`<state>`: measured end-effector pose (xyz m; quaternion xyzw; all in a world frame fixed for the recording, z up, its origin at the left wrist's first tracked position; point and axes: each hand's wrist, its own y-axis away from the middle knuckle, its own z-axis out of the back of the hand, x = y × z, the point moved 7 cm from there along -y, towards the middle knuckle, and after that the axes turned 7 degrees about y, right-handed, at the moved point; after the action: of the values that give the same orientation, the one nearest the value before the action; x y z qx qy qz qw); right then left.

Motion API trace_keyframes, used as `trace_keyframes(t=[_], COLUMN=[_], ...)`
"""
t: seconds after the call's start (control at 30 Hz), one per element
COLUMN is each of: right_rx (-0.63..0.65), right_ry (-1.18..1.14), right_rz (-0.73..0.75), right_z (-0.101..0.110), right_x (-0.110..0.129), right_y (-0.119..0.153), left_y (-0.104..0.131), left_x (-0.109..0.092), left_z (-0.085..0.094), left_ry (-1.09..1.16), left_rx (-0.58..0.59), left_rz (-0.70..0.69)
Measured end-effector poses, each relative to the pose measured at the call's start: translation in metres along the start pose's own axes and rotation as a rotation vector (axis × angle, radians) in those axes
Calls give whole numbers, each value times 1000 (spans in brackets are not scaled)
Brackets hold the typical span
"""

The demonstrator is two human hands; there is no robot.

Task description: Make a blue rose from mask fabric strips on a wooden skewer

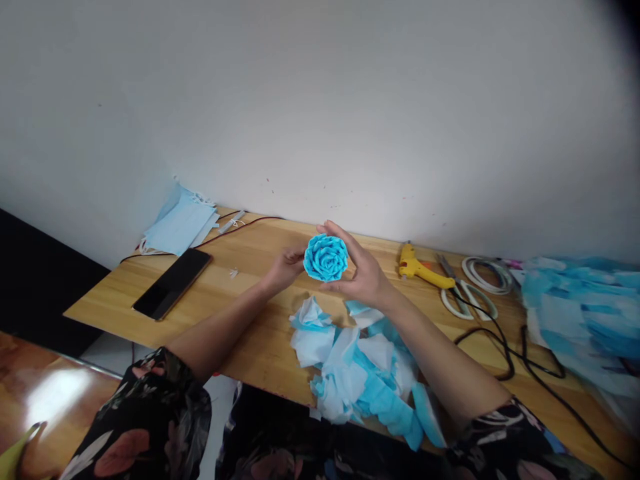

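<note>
A blue handmade rose (326,258) with layered, ruffled petals faces up toward me above the middle of the table. My right hand (364,270) curls around its right side, thumb below and fingers above, holding it. On the other side, my left hand (289,267) is closed at the flower's back edge. What its fingers pinch is hidden behind the bloom, perhaps the flower's base. Crumpled blue and white fabric pieces (357,367) lie in a heap just beneath my hands.
On the right lie a yellow glue gun (423,268), scissors (467,299), a coiled white cord (487,275), a black cable (507,350) and a blue fabric pile (585,307). On the left are a phone (173,283) and stacked face masks (181,219). A wall (320,120) stands behind the table.
</note>
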<state>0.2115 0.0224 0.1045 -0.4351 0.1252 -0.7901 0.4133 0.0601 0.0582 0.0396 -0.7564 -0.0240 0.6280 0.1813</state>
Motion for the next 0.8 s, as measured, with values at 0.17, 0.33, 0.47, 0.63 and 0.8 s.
trace_keyframes(t=[0.17,0.33,0.47,0.63,0.8], right_rx=[-98,-156,-156,-30,6], right_ry=[46,68,45,4,5], right_rz=[55,23,31,11,-31], right_z=[3,6,6,2,6], right_x=[6,7,6,1,2], right_y=[0,1,0,0,0], left_y=[-1,-2,-2,-1,1], left_x=[4,3,2,2,4], left_z=[-5,-5,-4,-5,-4], left_ry=[-43,-41,-22,-12,-17], left_rx=[55,42,18,33,18], left_rz=[-24,-61,-61,-37,4])
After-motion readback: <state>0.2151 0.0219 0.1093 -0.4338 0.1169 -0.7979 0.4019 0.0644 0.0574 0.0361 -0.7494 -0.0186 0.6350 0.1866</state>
